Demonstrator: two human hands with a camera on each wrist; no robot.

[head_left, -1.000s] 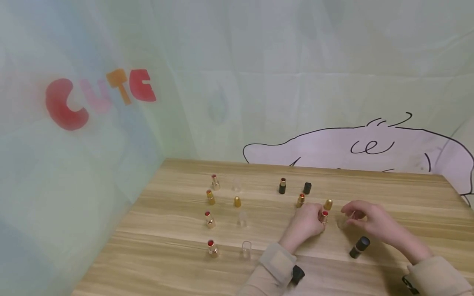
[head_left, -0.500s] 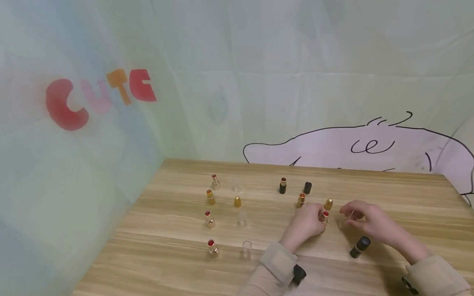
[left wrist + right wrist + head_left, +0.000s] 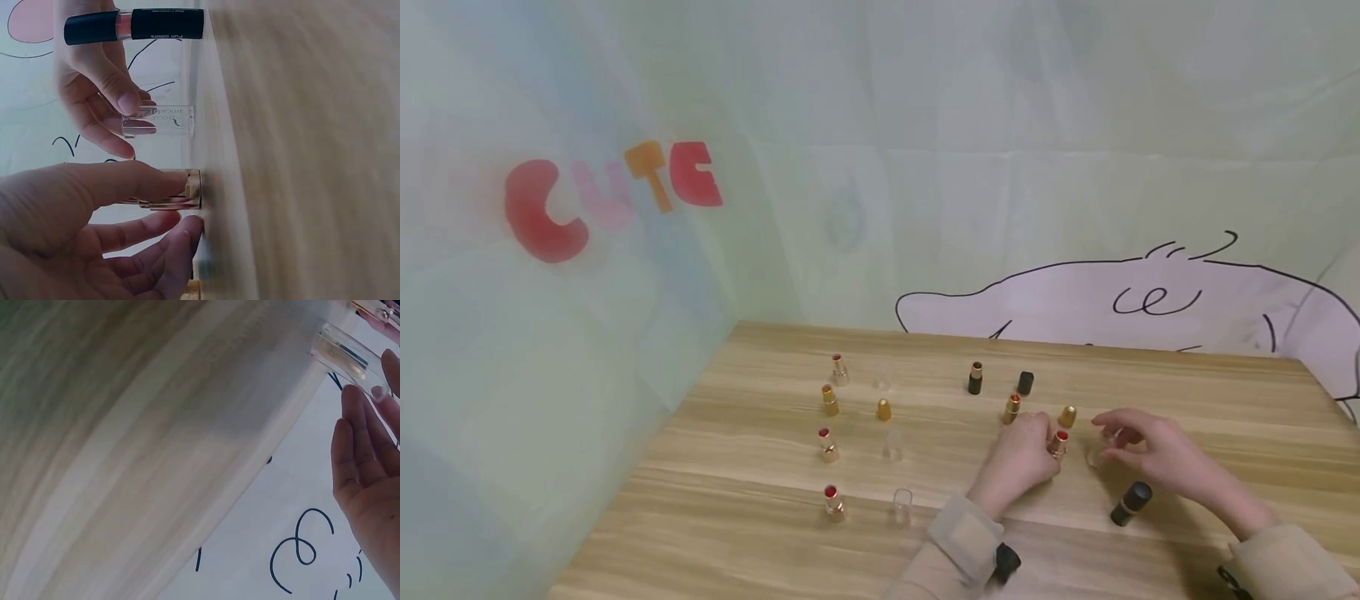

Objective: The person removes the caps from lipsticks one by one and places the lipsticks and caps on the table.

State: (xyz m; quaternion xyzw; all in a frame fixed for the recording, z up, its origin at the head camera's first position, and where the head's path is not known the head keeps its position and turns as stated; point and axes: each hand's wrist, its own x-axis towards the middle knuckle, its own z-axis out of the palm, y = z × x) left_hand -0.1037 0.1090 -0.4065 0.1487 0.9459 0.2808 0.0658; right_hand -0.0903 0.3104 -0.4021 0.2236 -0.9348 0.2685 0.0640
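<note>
My left hand [image 3: 1017, 457] pinches a rose-gold lipstick [image 3: 1059, 444] with its red tip up, its base at the tabletop. In the left wrist view, thumb and fingers lie on either side of the gold base [image 3: 194, 187]. To the right, my right hand [image 3: 1161, 457] holds a clear cap [image 3: 344, 353] between thumb and fingertips, upright at the table surface. A gap separates cap and lipstick. Behind them stands a gold cap [image 3: 1067, 417]. A gold lipstick [image 3: 1012, 408] with a red tip is just beyond my left hand.
Nearer me stands a black lip tube [image 3: 1131, 503]. Farther back are a black lipstick [image 3: 975, 378] and a black cap [image 3: 1026, 383]. On the left, several uncapped lipsticks [image 3: 833, 503] form a column beside their caps [image 3: 902, 506]. A curtain [image 3: 850, 167] rises behind the wooden table [image 3: 737, 400].
The head view has shifted slightly. Both hands stay almost still, with the same lipstick and clear cap in them.
</note>
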